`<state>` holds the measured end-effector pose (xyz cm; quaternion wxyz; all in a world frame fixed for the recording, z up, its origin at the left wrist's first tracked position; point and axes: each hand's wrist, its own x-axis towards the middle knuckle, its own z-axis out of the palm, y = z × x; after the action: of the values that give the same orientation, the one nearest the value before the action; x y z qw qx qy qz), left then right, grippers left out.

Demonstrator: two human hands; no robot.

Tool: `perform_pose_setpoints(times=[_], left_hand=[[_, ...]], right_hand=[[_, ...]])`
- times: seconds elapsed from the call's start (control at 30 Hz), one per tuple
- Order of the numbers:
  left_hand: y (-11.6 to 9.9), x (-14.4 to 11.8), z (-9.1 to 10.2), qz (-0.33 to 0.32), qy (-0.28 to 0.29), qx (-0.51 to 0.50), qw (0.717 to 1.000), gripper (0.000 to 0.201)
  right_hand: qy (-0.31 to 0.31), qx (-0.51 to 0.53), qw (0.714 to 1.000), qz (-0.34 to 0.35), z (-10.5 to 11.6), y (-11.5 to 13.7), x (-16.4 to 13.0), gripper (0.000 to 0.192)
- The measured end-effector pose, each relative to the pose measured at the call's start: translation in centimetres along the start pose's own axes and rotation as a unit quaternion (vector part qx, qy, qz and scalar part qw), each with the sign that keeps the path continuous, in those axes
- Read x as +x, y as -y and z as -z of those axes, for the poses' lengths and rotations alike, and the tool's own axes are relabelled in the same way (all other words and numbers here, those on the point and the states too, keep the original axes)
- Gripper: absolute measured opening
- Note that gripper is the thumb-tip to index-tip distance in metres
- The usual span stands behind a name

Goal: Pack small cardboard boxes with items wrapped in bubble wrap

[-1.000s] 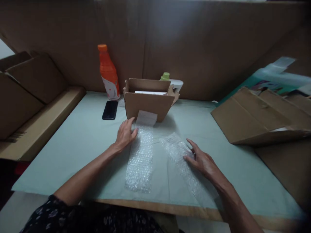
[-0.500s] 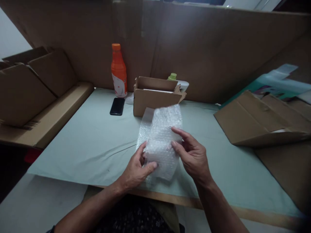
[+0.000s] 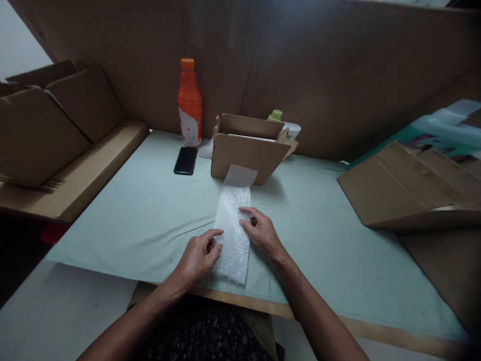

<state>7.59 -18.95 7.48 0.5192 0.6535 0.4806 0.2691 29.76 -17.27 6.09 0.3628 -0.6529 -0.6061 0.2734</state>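
Note:
A strip of bubble wrap [image 3: 233, 228] lies flat on the pale green table cover [image 3: 150, 210], running from the table's near edge toward a small open cardboard box [image 3: 246, 153]. My left hand [image 3: 197, 255] presses its fingertips on the strip's left edge. My right hand [image 3: 261, 231] rests on the strip's right edge, fingers spread. A white slip of paper [image 3: 240, 175] leans against the box front at the strip's far end.
An orange bottle [image 3: 189, 105] and a black phone [image 3: 185, 160] sit left of the box. A green-capped white container [image 3: 280, 120] stands behind it. Flattened cardboard boxes [image 3: 406, 185] lie on the right, more cartons [image 3: 45, 135] on the left. Cardboard walls surround the table.
Two bubble wrap strips lay apart a second ago. Both hands then lifted one piece, and now it lies stacked on the other strip with both hands pressing it flat.

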Motion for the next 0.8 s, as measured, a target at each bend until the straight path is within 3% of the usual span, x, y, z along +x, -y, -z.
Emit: perform_pose_setpoints(times=[0.2,0.37,0.43,0.5,0.63,0.8], left_hand=[[0.3,0.3,0.3,-0.012,0.015,0.101,0.995,0.034],[1.6,0.8,0.5,0.001,0.032,0.137,0.99,0.035],[1.8,0.8,0.5,0.001,0.04,0.153,0.987,0.036],[1.8,0.7,0.5,0.0,0.049,0.169,0.984,0.037],[1.4,0.8,0.3,0.001,0.058,0.205,0.977,0.036],[-0.1,0.1,1.1,-0.012,0.068,0.253,0.965,0.037]], right_hand=[[0.004,-0.051,0.999,0.004,-0.1,0.5,-0.3,0.042],[-0.025,-0.192,0.981,0.001,1.9,1.0,-2.8,0.045],[-0.004,-0.209,0.977,0.052,3.1,1.4,-4.7,0.039],[0.063,-0.202,0.97,0.124,3.8,1.8,-6.8,0.036],[0.174,-0.209,0.939,0.21,3.0,2.3,-10.0,0.047],[0.146,-0.25,0.924,0.251,0.5,1.3,-10.6,0.034]])
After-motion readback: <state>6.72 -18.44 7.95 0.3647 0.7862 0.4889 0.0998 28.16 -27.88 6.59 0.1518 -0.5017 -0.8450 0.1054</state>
